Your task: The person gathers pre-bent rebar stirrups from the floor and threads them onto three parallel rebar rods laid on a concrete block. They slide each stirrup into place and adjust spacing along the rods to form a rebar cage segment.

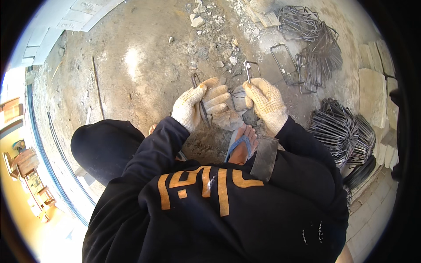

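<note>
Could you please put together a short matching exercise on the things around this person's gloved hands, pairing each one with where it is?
Things:
1. left hand
2. right hand
3. heap of bent wire loops
4. loose rubble

Places:
A. on the concrete floor at the top of the picture
B. gripping a wire loop that sticks up above the glove
C. by the person's right arm, at the picture's right side
D. closed on a dark metal bar

Pairs: 1-D, 2-B, 3-C, 4-A
</note>
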A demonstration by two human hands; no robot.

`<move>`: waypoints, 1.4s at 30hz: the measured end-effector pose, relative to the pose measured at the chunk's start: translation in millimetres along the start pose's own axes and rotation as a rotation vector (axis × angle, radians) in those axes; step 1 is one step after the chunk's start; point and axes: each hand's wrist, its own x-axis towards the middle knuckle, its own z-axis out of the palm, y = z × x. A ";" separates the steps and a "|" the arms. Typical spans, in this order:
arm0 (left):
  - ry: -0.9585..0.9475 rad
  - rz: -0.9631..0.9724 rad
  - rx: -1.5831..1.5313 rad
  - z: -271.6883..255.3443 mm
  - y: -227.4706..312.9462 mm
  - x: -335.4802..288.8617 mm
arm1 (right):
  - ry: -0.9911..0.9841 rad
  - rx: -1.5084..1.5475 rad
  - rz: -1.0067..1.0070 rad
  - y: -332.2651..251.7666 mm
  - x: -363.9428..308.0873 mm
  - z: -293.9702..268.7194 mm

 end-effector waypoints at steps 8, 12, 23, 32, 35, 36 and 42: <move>-0.012 -0.154 -0.043 -0.2 -32.0 -8.3 | -0.272 -0.830 -0.392 26.4 -19.4 25.8; 0.110 -0.270 -0.017 -14.2 -31.0 -8.8 | -0.164 -0.923 -0.702 35.6 -8.9 -14.6; 0.126 -0.186 0.185 -23.2 -34.2 -10.5 | -0.212 -1.534 -0.522 87.6 19.4 -82.4; 0.081 -0.267 0.298 -17.2 -21.5 -7.1 | -0.321 -1.444 -0.972 48.2 10.8 -62.3; 0.130 -0.276 0.357 -11.6 -24.6 -5.8 | -0.574 -1.299 -0.868 34.2 -2.6 -43.6; 0.126 -0.280 0.344 -9.7 -27.6 -6.2 | -0.611 -1.249 -0.883 34.1 -3.6 -34.8; 0.034 -0.413 0.309 -3.1 -44.0 -14.1 | -0.263 -0.798 -1.262 56.0 0.4 7.9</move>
